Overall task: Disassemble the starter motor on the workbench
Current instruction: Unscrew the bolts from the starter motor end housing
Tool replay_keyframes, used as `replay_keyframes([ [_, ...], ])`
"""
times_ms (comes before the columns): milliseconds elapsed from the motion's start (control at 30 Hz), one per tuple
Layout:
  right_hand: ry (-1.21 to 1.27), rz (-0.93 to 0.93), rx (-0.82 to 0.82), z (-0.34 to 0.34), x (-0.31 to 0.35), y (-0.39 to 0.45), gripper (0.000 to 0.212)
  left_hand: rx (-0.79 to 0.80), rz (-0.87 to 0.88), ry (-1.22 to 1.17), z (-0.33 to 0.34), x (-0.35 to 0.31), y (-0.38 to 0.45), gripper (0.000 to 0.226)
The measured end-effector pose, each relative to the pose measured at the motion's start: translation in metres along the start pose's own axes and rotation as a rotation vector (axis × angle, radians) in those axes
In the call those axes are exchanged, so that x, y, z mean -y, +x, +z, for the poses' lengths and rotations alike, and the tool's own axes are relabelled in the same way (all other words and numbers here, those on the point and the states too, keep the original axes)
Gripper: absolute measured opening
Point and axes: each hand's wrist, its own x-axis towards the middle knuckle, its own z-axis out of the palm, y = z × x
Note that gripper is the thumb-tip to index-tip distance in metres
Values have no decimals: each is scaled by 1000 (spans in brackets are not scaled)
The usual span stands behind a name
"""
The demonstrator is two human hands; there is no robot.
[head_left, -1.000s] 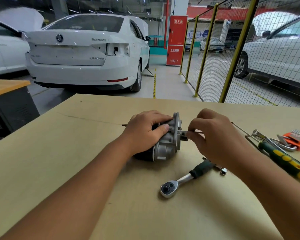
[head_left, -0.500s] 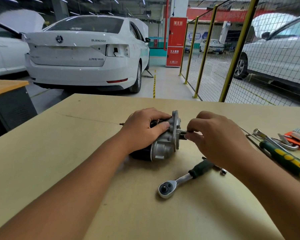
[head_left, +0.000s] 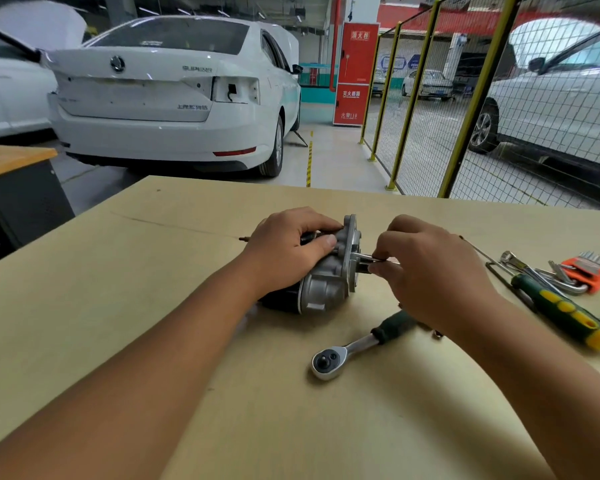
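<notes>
While our left hand (head_left: 288,247) grips the grey cast-metal starter motor (head_left: 326,271) lying mid-way across the tan wooden workbench (head_left: 153,306), our right hand (head_left: 426,268) pinches a slim silver through-bolt (head_left: 369,257). Compared with a second ago, more bolt shank shows, suggesting it is nearly withdrawn. A chrome ratchet wrench (head_left: 357,348) lies nearby.

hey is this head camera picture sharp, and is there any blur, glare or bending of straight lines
Head view: the starter motor and ratchet wrench read fairly sharp; the forearms at the bottom look soft; the yellow fence posts lean and the workbench edge bows, a wide-angle effect; soft shadows under the motor, no strong glare on the bench.
</notes>
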Motion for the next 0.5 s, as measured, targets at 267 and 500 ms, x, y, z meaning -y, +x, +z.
replay_keyframes([
  [267, 24, -29, 83, 3, -6, 1, 21, 13, -7, 16, -2, -4, -2, 40],
  [500, -60, -17, 0, 3, -3, 2, 10, 34, 13, 45, -4, -2, -3, 42],
])
